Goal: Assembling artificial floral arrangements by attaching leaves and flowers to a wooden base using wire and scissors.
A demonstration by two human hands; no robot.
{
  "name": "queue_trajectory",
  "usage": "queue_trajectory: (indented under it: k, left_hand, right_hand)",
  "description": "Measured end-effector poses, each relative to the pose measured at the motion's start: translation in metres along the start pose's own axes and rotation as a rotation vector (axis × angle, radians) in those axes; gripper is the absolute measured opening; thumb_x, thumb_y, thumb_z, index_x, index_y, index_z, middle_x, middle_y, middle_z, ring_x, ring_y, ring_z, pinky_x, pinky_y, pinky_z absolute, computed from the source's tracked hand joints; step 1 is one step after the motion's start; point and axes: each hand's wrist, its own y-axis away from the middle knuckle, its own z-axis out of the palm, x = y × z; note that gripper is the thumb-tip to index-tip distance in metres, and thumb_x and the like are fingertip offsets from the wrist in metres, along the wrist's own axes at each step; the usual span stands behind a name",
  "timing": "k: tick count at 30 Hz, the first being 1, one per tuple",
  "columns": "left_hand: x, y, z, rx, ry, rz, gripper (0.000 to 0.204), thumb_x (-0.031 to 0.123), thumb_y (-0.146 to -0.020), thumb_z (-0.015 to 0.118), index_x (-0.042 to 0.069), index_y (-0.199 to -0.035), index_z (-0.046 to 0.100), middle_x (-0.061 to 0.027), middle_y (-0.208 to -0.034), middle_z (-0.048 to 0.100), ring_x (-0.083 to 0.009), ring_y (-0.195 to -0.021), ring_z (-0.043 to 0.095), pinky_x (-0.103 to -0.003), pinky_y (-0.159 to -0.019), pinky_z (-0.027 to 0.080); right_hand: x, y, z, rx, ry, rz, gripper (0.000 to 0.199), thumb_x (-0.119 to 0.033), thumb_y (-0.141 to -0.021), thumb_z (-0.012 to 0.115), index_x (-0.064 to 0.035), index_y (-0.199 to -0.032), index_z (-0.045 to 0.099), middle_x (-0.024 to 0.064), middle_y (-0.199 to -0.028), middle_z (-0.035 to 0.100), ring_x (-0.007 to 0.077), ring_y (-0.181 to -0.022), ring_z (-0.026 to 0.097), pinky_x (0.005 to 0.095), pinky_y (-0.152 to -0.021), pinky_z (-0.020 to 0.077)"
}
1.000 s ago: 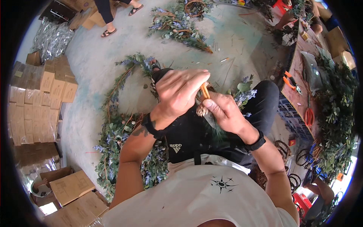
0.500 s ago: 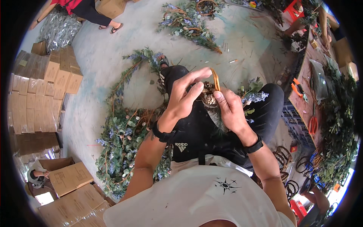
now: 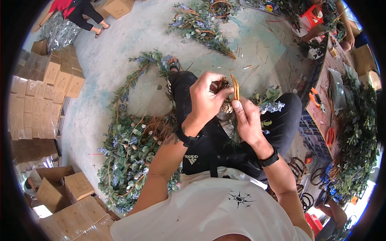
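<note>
Above my lap, my left hand [image 3: 203, 96] is closed with its fingers curled around a dark brown pine cone [image 3: 224, 83]. My right hand [image 3: 248, 118] pinches a pair of yellow-brown twigs [image 3: 235, 86] between thumb and fingers, their tips pointing up. Just below, between the two hands, a paler pine cone [image 3: 227, 107] shows. Beside the right hand, a spray of blue berries [image 3: 272, 107] with green leaves [image 3: 271, 93] lies across my right knee. Part of what joins these pieces is hidden behind my fingers.
Leafy garlands with blue flowers [image 3: 128, 148] lie on the floor to my left, more greenery [image 3: 201, 26] ahead. On the right, a worktable [image 3: 321, 120] holds orange-handled cutters [image 3: 317, 99] and red scissors [image 3: 330, 136]. Cartons [image 3: 36, 104] stack at left; a person [image 3: 80, 16] stands far left.
My left fingers have come down from the twig tips and curled round the dark pine cone. The far-left person has shifted left, and a carton at lower left has tilted.
</note>
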Motion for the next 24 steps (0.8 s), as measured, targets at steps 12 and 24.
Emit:
queue_trajectory:
  k: [12,24]
  left_hand:
    - [0.013,0.002,-0.021,-0.217,0.167,-0.097,0.034,-0.004,-0.086,0.074,0.000,-0.119,0.064,-0.0121,-0.115,0.068,-0.0188,-0.094,0.072,-0.032,-0.074,0.061]
    - [0.013,0.000,-0.020,-0.262,0.077,0.079,0.048,0.023,-0.095,0.078,0.003,-0.138,0.068,-0.0132,-0.144,0.063,-0.0173,-0.113,0.065,-0.026,-0.077,0.055]
  right_hand:
    - [0.011,-0.005,0.018,0.078,-0.084,-0.124,0.030,-0.025,-0.110,0.061,0.0019,-0.100,0.067,0.0215,-0.078,0.061,0.0414,-0.071,0.059,0.0479,-0.067,0.0471]
    - [0.011,0.004,0.031,0.075,-0.090,-0.113,0.024,-0.020,-0.110,0.059,0.0018,-0.114,0.068,0.0213,-0.093,0.069,0.0430,-0.085,0.065,0.0476,-0.077,0.0521]
